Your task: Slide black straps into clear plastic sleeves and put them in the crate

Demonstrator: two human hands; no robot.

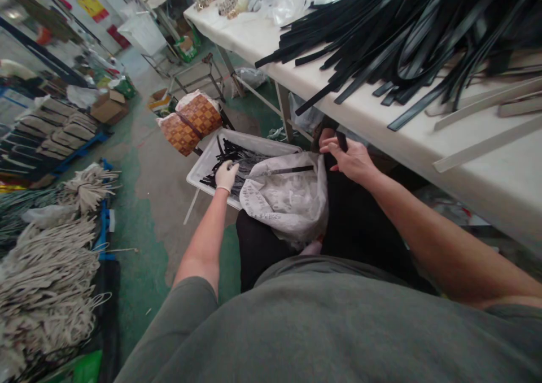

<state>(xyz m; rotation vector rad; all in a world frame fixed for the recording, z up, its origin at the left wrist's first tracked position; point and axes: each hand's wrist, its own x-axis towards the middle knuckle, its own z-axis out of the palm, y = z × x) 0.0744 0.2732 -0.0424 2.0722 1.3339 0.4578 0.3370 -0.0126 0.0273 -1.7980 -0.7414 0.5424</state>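
Black strips point(243, 156) lie loosely piled in a shallow white bin point(193, 175), just ahead of the seated person's knees and, from where I stand, well within reach. In the head view, the left hand point(227, 176), in a pale glove, is over that pile with its fingers curled; I can't tell whether they have closed on a strip. The bare right hand point(354, 160) is raised beside the worktop point(249, 43), thumb and fingers pinching a short dark piece point(342, 141) that sticks up from the grip.

Between the two, a single dark strip point(292, 170) stretches across the mouth of a pale bag point(259, 201); whether its far end reaches the glove is unclear. The bag sits at the lap, overlapping the bin's near corner, probably so that both stay handy without reaching. Inside it is crumpled whitish stuff, too blurred to name, and some lettering shows on its side.

A big heap of black straps point(381, 49) hangs over the worktop's edge, perhaps laid that way so loose ends are easy to catch, with pale strips point(486, 140) lying near them.
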